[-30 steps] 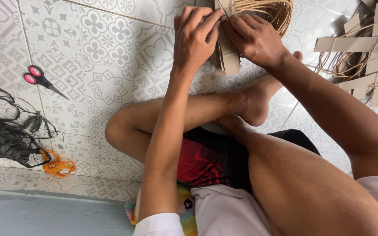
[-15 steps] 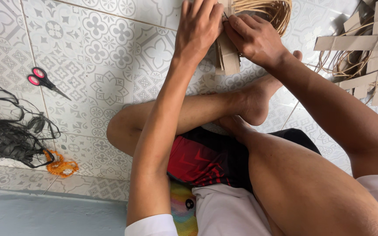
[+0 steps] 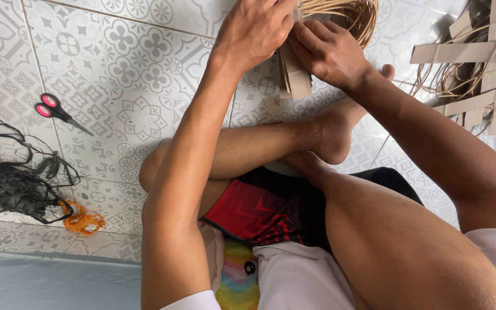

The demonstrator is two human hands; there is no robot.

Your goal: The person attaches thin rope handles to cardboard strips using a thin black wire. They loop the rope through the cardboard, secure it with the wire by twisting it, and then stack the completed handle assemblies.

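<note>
— Cardboard strips (image 3: 295, 72), a small bundle of them, sit at the top of the view between both hands, above the person's crossed legs. Where exactly is each hand?

— The left hand (image 3: 256, 28) lies over the upper end of the bundle, fingers curled down and pressing on it. The right hand (image 3: 329, 50) is clamped on the bundle's side, thumb and fingers closed around the strips.

— Any container?

— None that holds anything clearly. A coil of pale cane (image 3: 348, 14) curves like a basket rim just behind the hands; whether anything lies inside cannot be told. More loose cardboard strips and cane (image 3: 477, 74) are heaped on the tiled floor (image 3: 127, 69) to the right.

— And on the left?

— Pink-handled scissors (image 3: 55, 110), a tangle of black cord (image 3: 12, 183) and a small orange cord (image 3: 82, 221) beside it, all well apart from the hands.

— What differs from half a second before?

— Very little. The left hand has slid slightly higher over the bundle; the right hand's grip is unchanged, and the scissors and cords have not moved.
</note>
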